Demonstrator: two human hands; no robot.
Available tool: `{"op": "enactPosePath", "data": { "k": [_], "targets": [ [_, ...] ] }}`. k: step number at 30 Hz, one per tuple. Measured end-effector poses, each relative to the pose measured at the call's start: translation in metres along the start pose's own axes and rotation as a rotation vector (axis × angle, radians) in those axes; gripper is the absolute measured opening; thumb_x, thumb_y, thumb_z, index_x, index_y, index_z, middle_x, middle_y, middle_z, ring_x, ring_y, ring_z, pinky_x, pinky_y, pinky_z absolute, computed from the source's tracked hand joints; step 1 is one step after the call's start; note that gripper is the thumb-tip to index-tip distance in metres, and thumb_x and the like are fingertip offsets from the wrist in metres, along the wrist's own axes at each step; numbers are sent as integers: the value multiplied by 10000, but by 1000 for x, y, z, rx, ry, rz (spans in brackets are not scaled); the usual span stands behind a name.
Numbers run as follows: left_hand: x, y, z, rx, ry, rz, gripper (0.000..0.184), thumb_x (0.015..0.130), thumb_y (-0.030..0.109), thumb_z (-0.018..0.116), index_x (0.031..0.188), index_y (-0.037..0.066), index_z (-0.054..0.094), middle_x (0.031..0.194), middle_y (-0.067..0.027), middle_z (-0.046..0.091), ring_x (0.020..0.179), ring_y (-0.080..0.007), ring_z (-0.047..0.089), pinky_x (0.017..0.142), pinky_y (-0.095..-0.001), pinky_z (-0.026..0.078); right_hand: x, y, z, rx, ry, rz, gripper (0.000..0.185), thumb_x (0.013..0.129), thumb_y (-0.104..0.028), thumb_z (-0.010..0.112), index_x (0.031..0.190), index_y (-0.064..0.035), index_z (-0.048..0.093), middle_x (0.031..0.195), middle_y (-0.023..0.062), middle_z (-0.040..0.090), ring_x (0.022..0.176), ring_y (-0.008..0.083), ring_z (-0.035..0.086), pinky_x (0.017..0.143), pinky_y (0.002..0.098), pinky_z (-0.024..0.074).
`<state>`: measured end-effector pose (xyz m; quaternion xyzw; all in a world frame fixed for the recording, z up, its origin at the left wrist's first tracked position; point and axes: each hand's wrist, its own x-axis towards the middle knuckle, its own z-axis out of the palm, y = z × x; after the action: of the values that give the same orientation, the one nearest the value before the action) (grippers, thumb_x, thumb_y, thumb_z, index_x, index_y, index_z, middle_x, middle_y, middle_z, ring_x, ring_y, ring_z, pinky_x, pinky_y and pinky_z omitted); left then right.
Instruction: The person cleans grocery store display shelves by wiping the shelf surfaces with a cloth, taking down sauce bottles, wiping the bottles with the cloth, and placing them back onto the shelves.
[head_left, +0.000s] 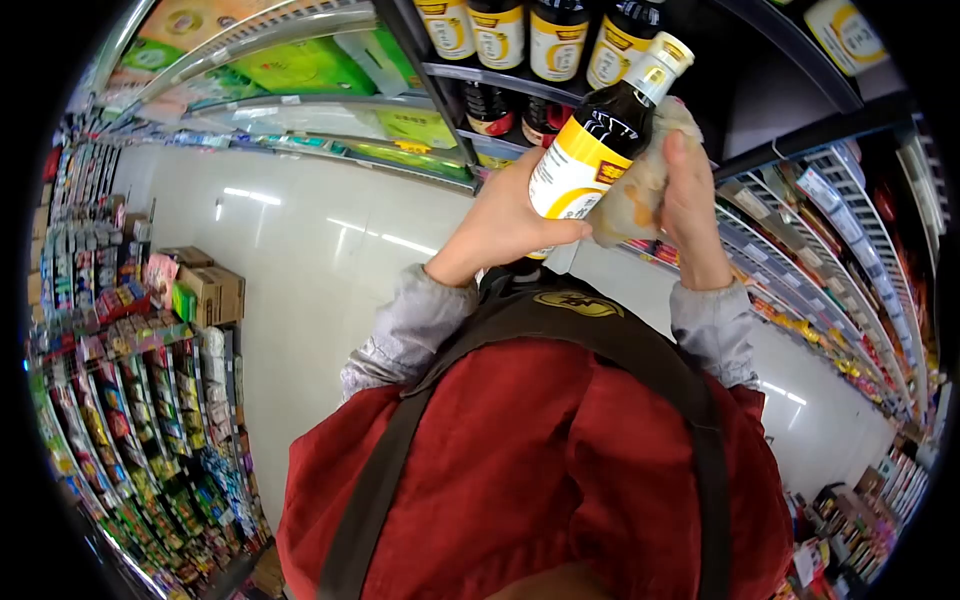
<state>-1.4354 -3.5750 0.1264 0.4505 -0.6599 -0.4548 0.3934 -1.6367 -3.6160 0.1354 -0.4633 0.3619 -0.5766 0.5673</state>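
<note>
A dark glass bottle [588,168] with a yellow and white label and a pale cap leans to the upper right in front of my body. My left hand [515,215] is wrapped round its lower part, thumb across the label. Just right of the bottle, my right hand [690,200] holds a crumpled, stained pale cloth [637,190] close against the bottle's side. Similar bottles [556,42] stand in a row on the shelf above my hands.
A dark shelf edge [500,78] runs just beyond the bottle, with red-labelled bottles [488,110] below it. Shelving with packets [820,270] stands at right. Cardboard boxes [215,293] and stocked racks [130,400] are at left, across the pale floor [290,300].
</note>
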Motion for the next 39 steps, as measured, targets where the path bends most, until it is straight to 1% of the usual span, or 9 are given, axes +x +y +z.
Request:
{"op": "enactPosePath", "data": {
  "k": [5,7,9,13,17,20,22,26,39],
  "targets": [
    [3,34,27,408,108,-116,618,603,261,801,1069,-10,498,962,-225,644,852,-393,640,679,-446,522,16,2,-6,137,-24,-11,489,868,-244,669,1239,22,491,1096,68,604,985,147,577,898,300,451],
    [5,33,35,575,174,-114,613,621,266,797,1070,-4,479,927,-214,633,808,-388,642,667,-449,523,20,2,-6,111,41,-18,427,903,-351,591,1150,-6,552,1005,73,646,918,157,623,850,288,491],
    [7,38,38,616,157,-122,622,628,268,798,1078,-5,466,923,-218,624,798,-390,640,665,-452,524,23,-3,-8,272,74,111,427,849,-283,681,1136,4,545,998,88,640,885,154,630,814,307,513],
    [8,42,45,706,185,-97,676,631,287,811,1099,-31,440,843,-244,629,779,-403,631,660,-457,507,27,0,-13,300,82,58,326,871,-281,613,1060,-19,572,948,89,654,855,163,648,790,303,533],
    [6,42,51,731,146,-38,703,643,295,807,1126,-42,423,875,-253,625,788,-409,626,670,-458,505,37,16,-29,386,74,44,390,849,-366,610,1058,-38,576,933,69,659,851,172,643,800,314,526],
    [8,41,52,583,105,28,696,649,274,815,1140,-48,442,916,-234,626,789,-375,643,685,-417,514,39,15,-34,522,56,5,452,791,-367,633,1073,-23,555,886,88,652,796,181,653,750,313,555],
    [12,35,52,231,-82,-91,652,671,231,818,1152,-41,472,972,-169,633,842,-264,652,730,-345,512,39,15,-39,532,23,20,460,787,-374,629,1073,-22,556,883,89,651,791,180,653,745,315,556],
    [21,19,57,-271,-199,-104,649,653,245,826,1117,-60,491,968,-114,624,874,-164,616,761,-302,499,38,14,-42,504,-12,37,497,774,-414,618,1070,-19,559,866,88,650,755,173,654,706,306,563],
    [14,31,71,-225,-118,-84,591,663,234,804,1075,-67,505,944,-140,627,865,-201,631,750,-318,501,32,5,-43,438,21,18,553,749,-487,596,1046,-21,565,847,102,655,699,176,660,646,300,575]
  ]
}}
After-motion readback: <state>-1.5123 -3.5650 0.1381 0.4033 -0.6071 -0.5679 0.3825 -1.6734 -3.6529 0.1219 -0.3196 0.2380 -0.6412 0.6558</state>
